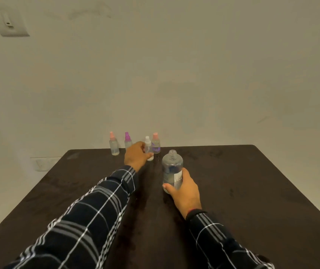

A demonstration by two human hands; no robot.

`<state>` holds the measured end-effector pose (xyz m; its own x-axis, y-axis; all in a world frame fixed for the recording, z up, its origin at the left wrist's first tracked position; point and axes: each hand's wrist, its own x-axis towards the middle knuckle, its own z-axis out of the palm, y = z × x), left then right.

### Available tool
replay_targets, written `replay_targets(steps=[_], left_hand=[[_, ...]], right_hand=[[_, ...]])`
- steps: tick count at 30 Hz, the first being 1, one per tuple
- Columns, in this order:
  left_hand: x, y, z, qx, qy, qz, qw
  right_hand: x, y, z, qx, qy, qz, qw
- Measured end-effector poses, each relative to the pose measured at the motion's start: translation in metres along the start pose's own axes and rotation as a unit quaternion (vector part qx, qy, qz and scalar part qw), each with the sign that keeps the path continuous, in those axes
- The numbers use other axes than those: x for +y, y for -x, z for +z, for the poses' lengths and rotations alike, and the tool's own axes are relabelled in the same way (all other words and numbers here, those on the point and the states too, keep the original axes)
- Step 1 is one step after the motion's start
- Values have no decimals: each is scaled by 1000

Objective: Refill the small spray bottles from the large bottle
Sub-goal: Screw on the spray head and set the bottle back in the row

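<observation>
My right hand [184, 189] grips the large clear bottle [172, 167], which stands upright on the dark table [242, 191] with its cap off. My left hand [135, 157] reaches to the far edge and is closed around a small spray bottle with a white top [148, 145]. Three more small spray bottles stand in a row by the far edge: one with a pink top [114, 145] at the left, one with a purple top [128, 140] partly hidden behind my left hand, and one with a pink top [156, 143] at the right.
A pale wall rises right behind the table's far edge. A wall switch plate [12, 22] sits high at the left. A small white object [150, 158] lies on the table just under my left hand.
</observation>
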<state>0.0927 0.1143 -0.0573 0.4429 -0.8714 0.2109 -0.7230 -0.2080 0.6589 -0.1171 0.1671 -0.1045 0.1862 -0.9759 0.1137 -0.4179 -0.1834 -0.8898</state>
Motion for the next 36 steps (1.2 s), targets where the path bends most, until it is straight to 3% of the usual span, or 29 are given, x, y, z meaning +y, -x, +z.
replay_targets(steps=[11, 21, 24, 29, 32, 36], left_hand=[[-10, -34, 30, 61, -32, -85, 994], [-9, -46, 33, 48, -24, -69, 996], [-7, -41, 34, 61, -49, -36, 996], [5, -24, 36, 188, -142, 85, 968], [16, -28, 39, 140, -229, 164, 949], [25, -42, 43, 60, -282, 137, 948]], right_hand=[[4, 1, 3, 17, 46, -10, 999], [4, 5, 0, 7, 56, 3, 998], [2, 7, -1, 10, 64, -2, 998], [0, 8, 0, 14, 71, -8, 997], [1, 7, -1, 15, 74, -7, 997], [1, 6, -2, 10, 78, -4, 997]])
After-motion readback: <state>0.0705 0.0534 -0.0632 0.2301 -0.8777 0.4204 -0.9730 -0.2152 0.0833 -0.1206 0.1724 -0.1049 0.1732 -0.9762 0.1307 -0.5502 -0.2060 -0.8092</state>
